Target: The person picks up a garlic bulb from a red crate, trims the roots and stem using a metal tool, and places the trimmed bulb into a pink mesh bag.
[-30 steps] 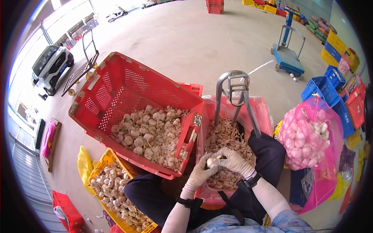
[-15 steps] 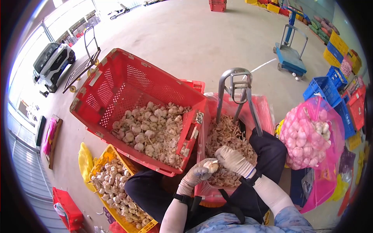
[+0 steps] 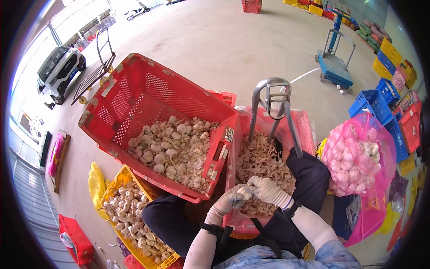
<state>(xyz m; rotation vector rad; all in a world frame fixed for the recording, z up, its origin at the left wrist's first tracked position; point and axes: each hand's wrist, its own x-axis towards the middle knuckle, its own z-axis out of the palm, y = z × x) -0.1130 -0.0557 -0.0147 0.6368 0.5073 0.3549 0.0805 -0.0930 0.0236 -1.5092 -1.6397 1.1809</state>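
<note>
Wrapped round a pale garlic bulb, my left hand wears a light glove with greyish fingertips. My right hand, gloved too, is closed with its fingertips against the same bulb; what exactly they pinch is partly hidden. Both hands are over a pink-lined crate filled with loose garlic skins. To the left, a tilted red crate contains garlic bulbs and loose skins. A curved metal frame rises from the lined crate.
Garlic bulbs fill a yellow crate by my left leg. A pink mesh bag of garlic stands at right, near blue crates. Farther off are a blue platform scale, a flat trolley and a parked vehicle.
My right hand has come down and left onto the garlic bulb, closing the gap between the two hands. My left hand keeps its hold on the bulb.
</note>
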